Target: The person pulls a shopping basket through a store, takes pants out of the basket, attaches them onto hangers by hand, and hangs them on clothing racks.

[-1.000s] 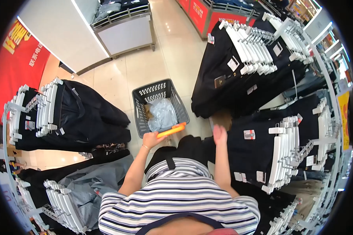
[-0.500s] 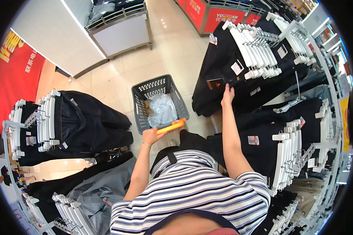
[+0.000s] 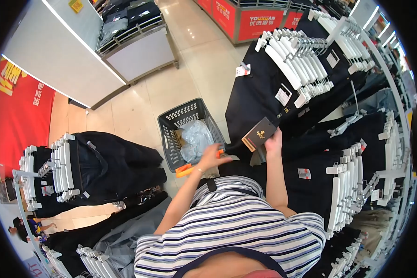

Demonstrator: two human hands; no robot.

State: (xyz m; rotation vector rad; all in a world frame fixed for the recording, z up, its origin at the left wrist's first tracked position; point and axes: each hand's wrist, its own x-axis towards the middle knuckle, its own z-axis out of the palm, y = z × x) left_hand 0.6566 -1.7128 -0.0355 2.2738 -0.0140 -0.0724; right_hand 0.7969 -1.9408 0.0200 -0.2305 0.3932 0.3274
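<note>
My right hand (image 3: 274, 142) is closed on a dark hang tag (image 3: 260, 134) with gold print, which is attached to the black trousers (image 3: 247, 102) on the right rack. My left hand (image 3: 211, 159) has its fingers apart and holds nothing, above the near end of the grey basket (image 3: 165, 139). The basket's orange handle (image 3: 185, 170) lies beside and under that hand. Inside the basket are a clear plastic bag (image 3: 197, 139) and something brown.
Black trousers (image 3: 116, 167) hang from white hangers (image 3: 62, 169) on the left. Several more hangers (image 3: 299, 62) fill the right racks. A display bin (image 3: 139, 53) with folded clothes stands ahead left, and red panels (image 3: 259, 24) ahead right. A person (image 3: 34, 227) is at the far left.
My left hand has let go of the orange handle and moved right with its fingers apart. My right hand has reached the trousers on the right and taken hold of the tag, turning it up.
</note>
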